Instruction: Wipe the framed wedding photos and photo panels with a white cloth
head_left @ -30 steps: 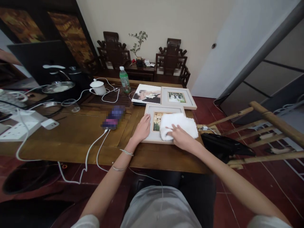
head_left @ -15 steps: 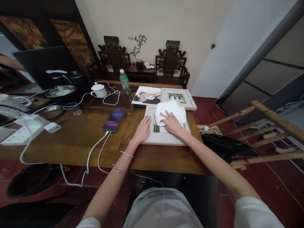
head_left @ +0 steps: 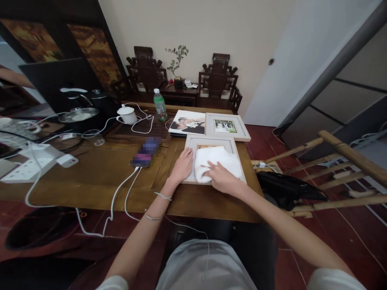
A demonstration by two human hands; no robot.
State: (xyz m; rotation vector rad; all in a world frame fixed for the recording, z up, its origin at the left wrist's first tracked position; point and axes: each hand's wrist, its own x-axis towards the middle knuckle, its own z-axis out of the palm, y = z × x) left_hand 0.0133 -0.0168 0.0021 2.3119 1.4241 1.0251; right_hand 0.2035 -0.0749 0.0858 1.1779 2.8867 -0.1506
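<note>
A light-wood picture frame (head_left: 190,141) lies flat near the right end of the table. My left hand (head_left: 183,165) holds its left edge, fingers together over the rim. With my right hand (head_left: 223,177) I press a folded white towel (head_left: 231,161) onto the lower part of the frame, fingers bent into the cloth. The towel hides most of the picture inside; only its upper edge shows. Behind it lie a second framed picture (head_left: 225,125) and, to the left, a photo print (head_left: 188,123) on a small stack.
Left of the frames are a phone (head_left: 146,151) with white cables, a green-labelled bottle (head_left: 160,105), a lidded white cup (head_left: 127,114), a clear plastic cup (head_left: 94,137) and a power strip (head_left: 33,163). A bamboo rack (head_left: 347,161) stands right of the table.
My right hand has drawn the towel down toward the frame's near edge, uncovering the picture's upper edge. My left hand has stayed at the frame's left side.
</note>
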